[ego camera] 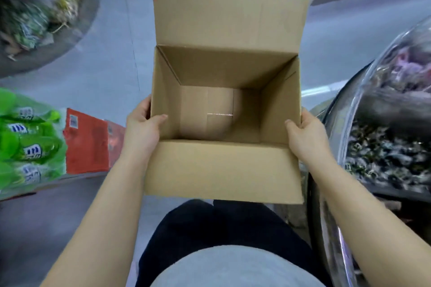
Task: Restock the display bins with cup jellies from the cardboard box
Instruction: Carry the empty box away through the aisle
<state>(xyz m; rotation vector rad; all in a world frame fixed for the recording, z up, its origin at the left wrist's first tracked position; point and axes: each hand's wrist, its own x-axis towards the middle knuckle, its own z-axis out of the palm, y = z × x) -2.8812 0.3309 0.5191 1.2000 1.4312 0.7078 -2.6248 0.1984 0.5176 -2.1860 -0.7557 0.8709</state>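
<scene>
Even, cool overhead light, bright and soft. The cardboard box [224, 91] interior falls into shadow, darkest toward its 3 o'clock wall. Wide-angle distortion bends the edges; display bins [387, 137] at 3 and 10 o'clock are smeared by motion blur. Glare streaks the clear bin cover [356, 91] at 3 o'clock.

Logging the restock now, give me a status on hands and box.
Left hand and right hand grip cardboard box sides. Box open, no jellies visible inside. Nothing blocking.

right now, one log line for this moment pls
cardboard box: open, empty, held up | left hand: grips left wall | right hand: grips right wall | phase: box emptied
</scene>
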